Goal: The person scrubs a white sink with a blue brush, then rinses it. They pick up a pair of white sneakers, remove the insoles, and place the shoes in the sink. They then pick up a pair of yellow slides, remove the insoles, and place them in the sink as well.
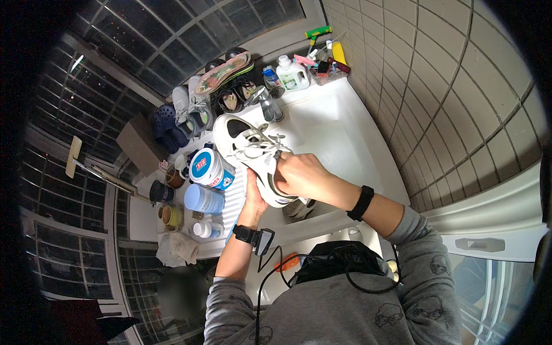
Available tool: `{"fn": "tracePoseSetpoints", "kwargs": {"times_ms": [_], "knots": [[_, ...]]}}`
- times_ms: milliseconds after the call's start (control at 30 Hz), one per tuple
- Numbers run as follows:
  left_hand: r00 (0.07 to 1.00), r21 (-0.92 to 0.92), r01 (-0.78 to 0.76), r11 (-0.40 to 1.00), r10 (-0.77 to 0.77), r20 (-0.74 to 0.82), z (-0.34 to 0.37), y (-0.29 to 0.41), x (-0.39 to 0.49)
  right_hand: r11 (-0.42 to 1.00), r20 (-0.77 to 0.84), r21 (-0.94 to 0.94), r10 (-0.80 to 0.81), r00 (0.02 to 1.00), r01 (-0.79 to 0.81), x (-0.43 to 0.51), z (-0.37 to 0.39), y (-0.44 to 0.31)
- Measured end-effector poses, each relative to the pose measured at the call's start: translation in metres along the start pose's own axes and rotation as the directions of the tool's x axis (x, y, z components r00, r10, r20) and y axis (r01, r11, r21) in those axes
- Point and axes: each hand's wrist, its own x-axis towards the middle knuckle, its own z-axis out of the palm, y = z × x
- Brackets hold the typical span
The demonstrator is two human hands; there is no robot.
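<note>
A white lace-up sneaker (246,142) is held over the left part of a white laundry sink (362,164), its toe pointing up and left. My left hand (255,192) grips the shoe's side from below, near the heel. My right hand (302,174) is at the shoe's opening, fingers partly inside by the tongue and laces; the fingertips are hidden. Beneath my right wrist, a second shoe (299,210) lies in the sink near its front edge, partly covered. The chrome faucet (271,108) stands behind the held sneaker.
Left on the ribbed ledge (235,194) stand a white lidded tub (211,168), a blue-lidded container (205,199) and a small white bottle (208,229). Grey sneakers (194,108), navy clogs (169,125) and insoles (226,73) line the back, beside a detergent jug (293,75). A tiled wall is right.
</note>
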Motion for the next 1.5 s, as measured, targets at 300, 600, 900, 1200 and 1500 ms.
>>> {"fn": "tracePoseSetpoints", "kwargs": {"times_ms": [300, 600, 900, 1200, 1500], "knots": [[0.990, 0.266, -0.025, 0.964, 0.061, -0.126, -0.011, -0.009, -0.004, 0.789, 0.090, 0.567, 0.226, 0.970, -0.237, -0.004, 0.046, 0.040], [0.981, 0.426, 0.039, 0.904, 0.047, -0.189, 0.023, 0.004, -0.018, 0.682, -0.118, 0.716, 0.324, 0.939, -0.146, -0.007, 0.077, 0.050], [0.981, 0.501, -0.008, 0.866, 0.105, -0.165, 0.040, 0.003, -0.023, 0.738, -0.050, 0.652, 0.272, 0.961, -0.175, -0.017, 0.083, 0.068], [0.991, 0.643, -0.014, 0.765, 0.099, -0.095, 0.040, 0.000, -0.026, 0.611, -0.012, 0.779, 0.237, 0.971, -0.139, -0.015, 0.080, 0.070], [0.994, 0.603, -0.011, 0.798, 0.073, -0.079, 0.034, -0.003, -0.025, 0.171, 0.222, 0.949, 0.230, 0.948, -0.263, -0.030, 0.083, 0.073]]}}
